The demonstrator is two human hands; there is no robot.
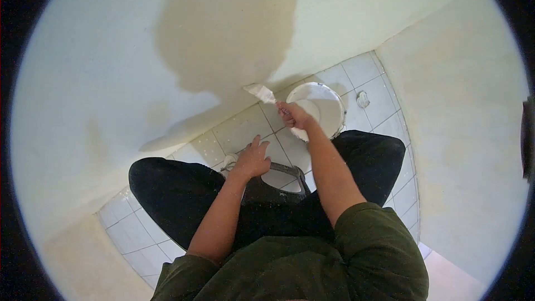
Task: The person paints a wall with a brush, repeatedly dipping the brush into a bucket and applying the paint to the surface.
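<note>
My right hand (295,117) is closed round the handle of a paintbrush (261,92) whose head is coated white. The brush points left, its tip close to the foot of the wall (223,86). Beneath and beside that hand stands a round bucket (341,105) with white paint in it and smears along its rim. My left hand (254,159) has its fingers spread and holds nothing. It is over the front left of a dark, paint-spotted seat (281,168) with a large opening, between my knees. A small white object (229,160) lies just left of that hand.
White floor tiles (239,131) with paint spots run along the wall. A crumpled white lump (363,99) lies on the tiles right of the bucket. A side wall (451,106) closes the space on the right. My shadow falls on the wall ahead.
</note>
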